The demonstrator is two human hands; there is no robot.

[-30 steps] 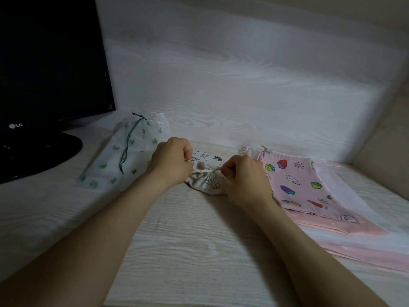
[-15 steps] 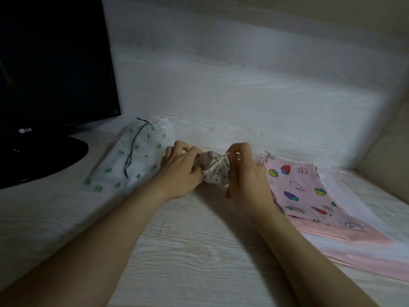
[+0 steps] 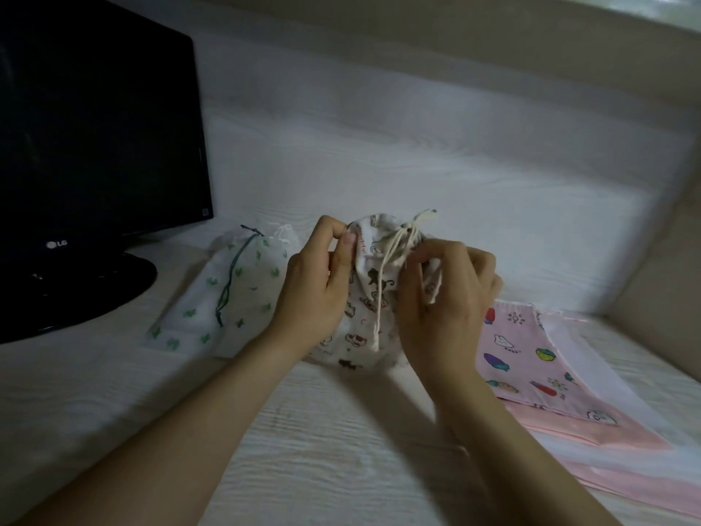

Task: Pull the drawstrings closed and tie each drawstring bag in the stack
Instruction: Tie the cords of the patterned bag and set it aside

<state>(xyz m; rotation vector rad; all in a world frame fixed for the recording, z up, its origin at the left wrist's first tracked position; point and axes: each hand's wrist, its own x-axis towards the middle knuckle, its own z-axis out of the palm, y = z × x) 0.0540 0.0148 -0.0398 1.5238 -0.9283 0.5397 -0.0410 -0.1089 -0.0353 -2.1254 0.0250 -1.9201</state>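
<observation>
While the left hand (image 3: 311,292) pinches the white animal-print cloth bag (image 3: 362,320) upright, the right hand (image 3: 451,298) pinches its cream cord drawstring (image 3: 380,298), seemingly for knotting.

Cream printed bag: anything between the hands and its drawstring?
Nothing visible. The left hand pinches the cream printed bag at its rim. The right hand grips the gathered neck, right beside the drawstring, which hangs bare down the bag's front.

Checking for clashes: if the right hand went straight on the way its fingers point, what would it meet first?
Probably the cinched neck of the white cartoon-print cloth bag, where the right hand pinches the cream drawstring; the left hand lies beyond.
</observation>
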